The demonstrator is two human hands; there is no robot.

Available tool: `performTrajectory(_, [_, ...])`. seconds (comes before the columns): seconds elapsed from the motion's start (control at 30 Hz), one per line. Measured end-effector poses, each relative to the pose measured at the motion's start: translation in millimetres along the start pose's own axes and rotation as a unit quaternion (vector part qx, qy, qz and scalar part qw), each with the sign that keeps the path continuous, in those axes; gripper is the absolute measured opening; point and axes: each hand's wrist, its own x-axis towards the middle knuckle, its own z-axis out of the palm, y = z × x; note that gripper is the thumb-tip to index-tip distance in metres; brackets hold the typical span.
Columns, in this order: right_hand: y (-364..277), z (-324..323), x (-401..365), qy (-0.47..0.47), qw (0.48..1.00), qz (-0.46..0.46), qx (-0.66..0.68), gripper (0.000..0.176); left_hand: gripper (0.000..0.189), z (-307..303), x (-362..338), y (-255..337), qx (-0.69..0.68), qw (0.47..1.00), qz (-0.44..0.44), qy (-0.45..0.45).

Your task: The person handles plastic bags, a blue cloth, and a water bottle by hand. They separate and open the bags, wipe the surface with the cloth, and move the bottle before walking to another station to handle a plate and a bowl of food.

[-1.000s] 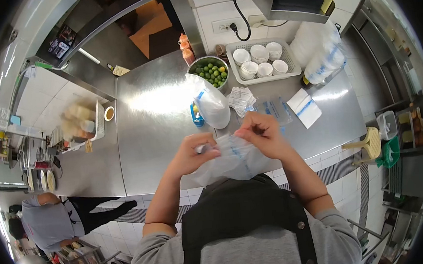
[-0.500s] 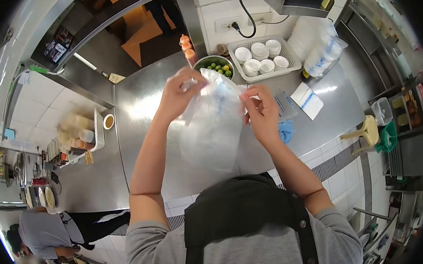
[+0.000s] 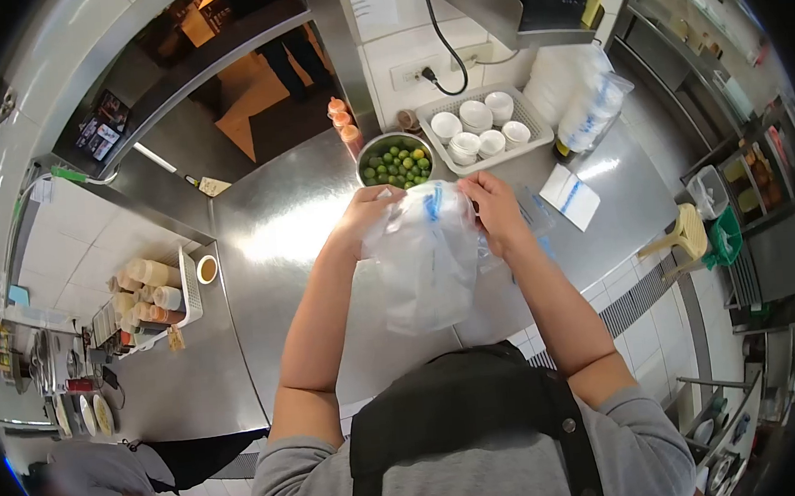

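A translucent plastic bag (image 3: 432, 278) with blue print near its top hangs between my two hands above the steel counter (image 3: 297, 255). My left hand (image 3: 365, 215) grips the bag's upper left edge, its fingers partly hidden by the plastic. On the upper right edge, my right hand (image 3: 494, 206) pinches the plastic between thumb and fingers. Just beyond the bag stands a steel bowl (image 3: 361, 172) of small green citrus fruits (image 3: 398, 160). A flat clear packet (image 3: 531, 209) lies partly hidden beside my right hand.
A white basket (image 3: 538, 148) holds stacked white cups (image 3: 476, 115). Sauce bottles (image 3: 343, 123) stand by the bowl. Wrapped stacks (image 3: 591, 110) and a white packet (image 3: 569, 197) lie right. More bottles (image 3: 152, 293) and a brown-filled cup (image 3: 206, 270) sit left. A co-worker (image 3: 109, 475) is at lower left.
Both hands have come lower, nearer my body, and my left hand has moved right. The bag's top is now spread wider between them, and the fruit bowl shows more fully.
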Motion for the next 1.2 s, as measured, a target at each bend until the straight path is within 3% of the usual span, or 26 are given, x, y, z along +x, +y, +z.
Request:
performTrajectory(0.07, [-3,0,0,-0.013,1.000,0.016,0.001,0.016,0.024,-6,14,-24,-0.076,0.997,-0.006,-0.030])
performTrajectory(0.13, [1,-3,4,-0.015,0.999,0.038,0.003,0.016,0.025,-1,17,-38,-0.041,0.996,-0.008,-0.076])
performTrajectory(0.17, [7,-5,10,-0.014,0.999,0.050,0.004,0.016,0.026,0,5,-43,-0.087,0.983,0.026,-0.157])
performTrajectory(0.2, [16,-7,14,-0.014,0.998,0.058,0.005,0.017,0.031,35,-29,-23,-0.052,0.993,0.066,-0.084])
performTrajectory(0.27, [96,-18,45,0.020,0.990,-0.120,-0.074,0.013,0.034,12,17,-72,-0.166,0.975,0.017,-0.148])
performTrajectory(0.33, [145,-24,61,0.054,0.956,-0.233,-0.168,0.009,0.036,19,29,-110,0.029,0.996,0.086,0.016])
performTrajectory(0.37, [160,-24,56,0.074,0.938,-0.256,-0.221,0.007,0.036,21,33,-129,0.126,0.980,0.119,0.102])
performTrajectory(0.43, [163,-20,47,0.096,0.913,-0.307,-0.250,0.002,0.038,15,64,-183,0.162,0.953,0.189,0.171])
performTrajectory(0.5, [165,-20,59,0.078,0.916,-0.313,-0.240,0.002,0.037,24,74,-192,0.192,0.903,0.304,0.236])
performTrajectory(0.63, [182,-29,66,0.054,0.911,-0.317,-0.258,0.002,0.033,32,47,-174,0.160,0.936,0.264,0.170])
performTrajectory(0.73, [179,-28,64,0.040,0.915,-0.324,-0.237,0.003,0.024,36,53,-180,0.051,0.955,0.216,0.197])
performTrajectory(0.83, [192,-32,84,0.000,0.929,-0.302,-0.214,0.003,0.023,37,68,-189,0.292,0.860,0.306,0.286])
performTrajectory(0.93, [189,-41,92,-0.037,0.907,-0.328,-0.262,0.003,0.022,40,67,-192,0.149,0.930,0.225,0.251])
performTrajectory(0.97, [164,-40,73,0.001,0.885,-0.347,-0.312,0.006,0.024,31,78,-212,0.135,0.936,0.208,0.248])
performTrajectory(1.03, [125,-44,40,0.017,0.889,-0.336,-0.311,0.011,0.021,43,71,-217,0.062,0.932,0.223,0.280])
performTrajectory(1.07, [115,-48,32,0.026,0.888,-0.337,-0.311,0.013,0.019,49,71,-214,0.023,0.925,0.236,0.295])
performTrajectory(1.1, [126,-65,30,0.023,0.864,-0.366,-0.345,0.031,0.017,49,69,-215,0.079,0.915,0.256,0.302])
performTrajectory(1.2, [131,-128,-18,0.068,0.832,-0.343,-0.431,0.034,0.015,49,61,-222,0.296,0.803,0.314,0.412])
